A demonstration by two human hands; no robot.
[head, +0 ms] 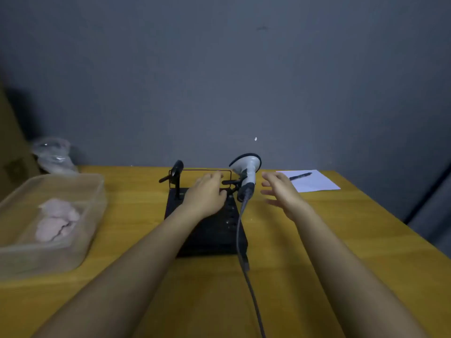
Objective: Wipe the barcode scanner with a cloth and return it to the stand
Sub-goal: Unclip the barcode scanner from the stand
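Note:
A grey-and-white barcode scanner (247, 170) stands upright, head up, at the right side of a black stand (210, 230) in the middle of the table. Its grey cable (240, 230) runs down towards me over the stand. My left hand (207, 193) lies palm-down on the stand, by its wire frame and just left of the scanner, gripping nothing that I can see. My right hand (280, 191) hovers just right of the scanner with fingers spread, not touching it. A pale pink cloth (57, 220) lies in a clear plastic tub (92, 189) at the left.
A white sheet of paper (314, 184) with a black pen (300, 176) on it lies at the back right. A crumpled clear plastic bag (55, 154) sits behind the tub. A clip arm (176, 170) rises from the stand's left side. The yellow table (341, 240) meets a grey wall.

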